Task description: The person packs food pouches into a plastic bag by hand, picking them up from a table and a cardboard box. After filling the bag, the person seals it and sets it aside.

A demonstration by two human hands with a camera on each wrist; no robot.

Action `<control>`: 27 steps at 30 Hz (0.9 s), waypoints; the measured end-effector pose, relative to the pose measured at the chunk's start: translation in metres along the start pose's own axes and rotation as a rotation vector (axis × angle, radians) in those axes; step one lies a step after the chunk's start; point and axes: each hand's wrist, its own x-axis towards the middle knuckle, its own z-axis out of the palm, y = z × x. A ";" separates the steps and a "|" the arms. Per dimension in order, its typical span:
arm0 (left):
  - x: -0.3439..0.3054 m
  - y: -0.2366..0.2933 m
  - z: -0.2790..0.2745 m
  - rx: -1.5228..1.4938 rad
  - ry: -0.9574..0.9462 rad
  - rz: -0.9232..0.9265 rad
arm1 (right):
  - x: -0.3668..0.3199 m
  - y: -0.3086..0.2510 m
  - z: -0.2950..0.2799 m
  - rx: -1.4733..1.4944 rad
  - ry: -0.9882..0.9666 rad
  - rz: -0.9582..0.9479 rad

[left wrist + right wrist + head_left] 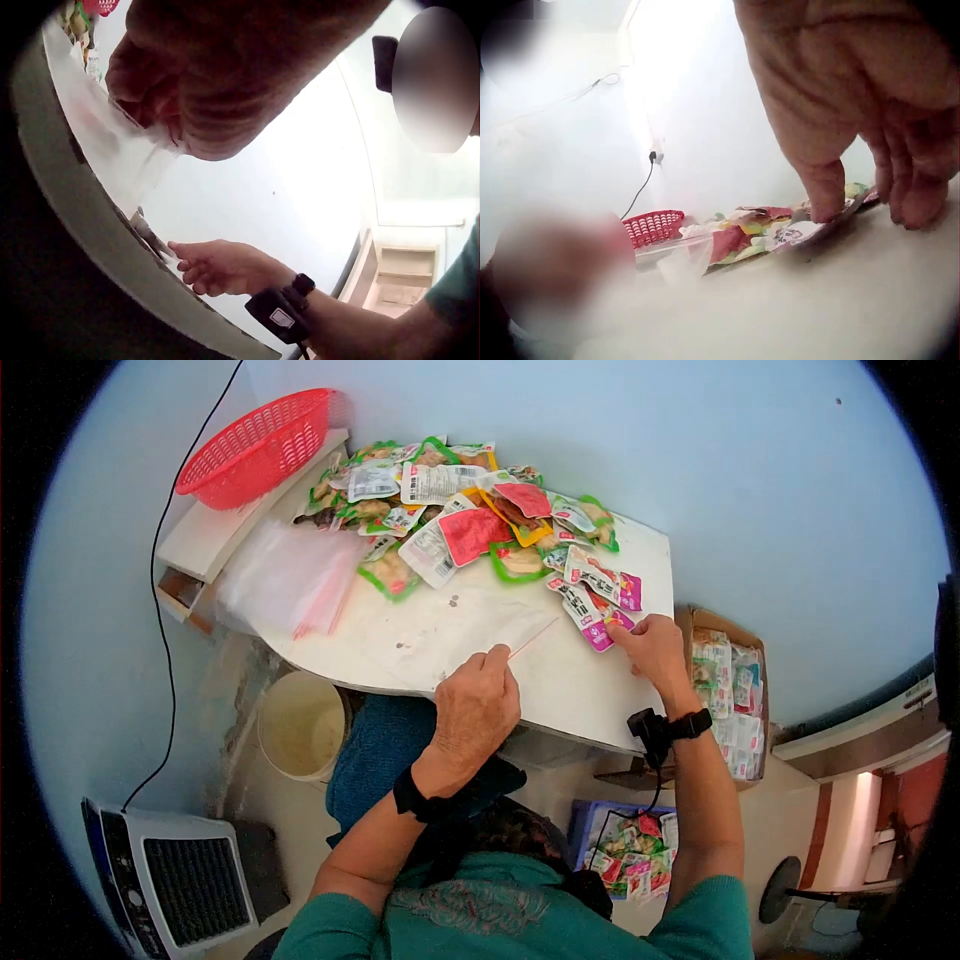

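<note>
My left hand [478, 702] grips the edge of a clear plastic zip bag [490, 632] that lies on the white table's near part. The bag's thin red seal line runs out past the fingers, and in the left wrist view the film [124, 161] hangs crumpled below the knuckles. At the table's right side, my right hand [655, 652] pinches the purple end of a white-and-purple snack packet [578, 605]. Another packet of the same kind [605, 578] lies just behind it. In the right wrist view the thumb [826, 196] presses on a packet's surface.
A heap of snack packets [430, 485] covers the table's back. Empty clear bags [285, 575] are stacked at left, near a red basket [255, 450]. A carton of packets [712, 650] stands right of the table, a blue crate [585, 825] and a bucket [300, 725] below.
</note>
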 end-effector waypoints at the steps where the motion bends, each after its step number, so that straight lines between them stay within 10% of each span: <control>1: 0.000 -0.001 0.001 -0.015 0.011 0.003 | 0.000 0.000 0.000 0.119 -0.010 0.007; 11: 0.009 -0.009 0.010 -0.083 0.118 -0.019 | -0.004 0.017 0.001 1.108 -0.131 0.151; 27: 0.019 -0.004 0.027 -0.189 0.230 0.050 | -0.093 0.009 -0.041 1.166 -0.204 0.045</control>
